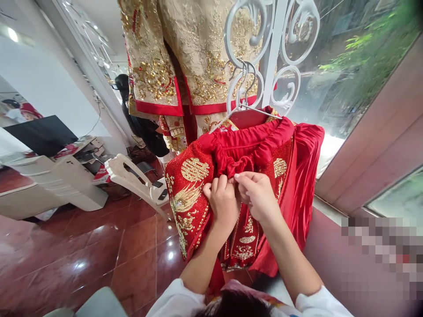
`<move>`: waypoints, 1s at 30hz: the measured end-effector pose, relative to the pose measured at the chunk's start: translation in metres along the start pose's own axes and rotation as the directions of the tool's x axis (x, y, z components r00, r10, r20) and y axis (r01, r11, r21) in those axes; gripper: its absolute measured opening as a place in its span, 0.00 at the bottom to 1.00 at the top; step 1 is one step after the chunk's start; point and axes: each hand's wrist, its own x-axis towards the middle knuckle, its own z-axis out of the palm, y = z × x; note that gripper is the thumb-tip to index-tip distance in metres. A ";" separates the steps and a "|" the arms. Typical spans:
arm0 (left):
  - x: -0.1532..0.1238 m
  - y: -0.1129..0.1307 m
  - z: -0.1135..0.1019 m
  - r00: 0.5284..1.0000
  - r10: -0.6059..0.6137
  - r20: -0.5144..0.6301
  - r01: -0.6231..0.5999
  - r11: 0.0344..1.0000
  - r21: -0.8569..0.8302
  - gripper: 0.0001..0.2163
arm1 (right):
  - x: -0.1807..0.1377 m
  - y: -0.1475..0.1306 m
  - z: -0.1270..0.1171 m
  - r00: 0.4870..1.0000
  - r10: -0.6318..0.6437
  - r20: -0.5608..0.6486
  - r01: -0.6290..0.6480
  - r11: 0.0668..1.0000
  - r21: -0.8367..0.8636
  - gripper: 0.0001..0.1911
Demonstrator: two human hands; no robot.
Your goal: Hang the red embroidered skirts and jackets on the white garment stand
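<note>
A red skirt [194, 185] with gold embroidery hangs from a metal hanger [243, 94] on a white scrolled rack [274, 53]. My left hand [222, 200] and my right hand [257, 193] meet at the gathered red waistband [244, 147], just under its bunched middle. Both hands have their fingers curled and pinch the red fabric there. Exactly what lies between the fingertips is too small to make out. A gold and red embroidered jacket [185, 57] hangs behind and above the skirt.
A white plastic chair [135, 178] lies tipped on the glossy red tiled floor [82, 255]. White drawers and a desk [56, 180] stand at the left with a dark screen [39, 134]. A large window [346, 75] fills the right side.
</note>
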 end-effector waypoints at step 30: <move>0.099 -0.029 -0.081 0.962 0.228 0.149 -0.108 0.822 -0.558 0.08 | 0.007 -0.069 -0.056 0.893 -0.329 0.308 0.444 0.534 -0.720 0.16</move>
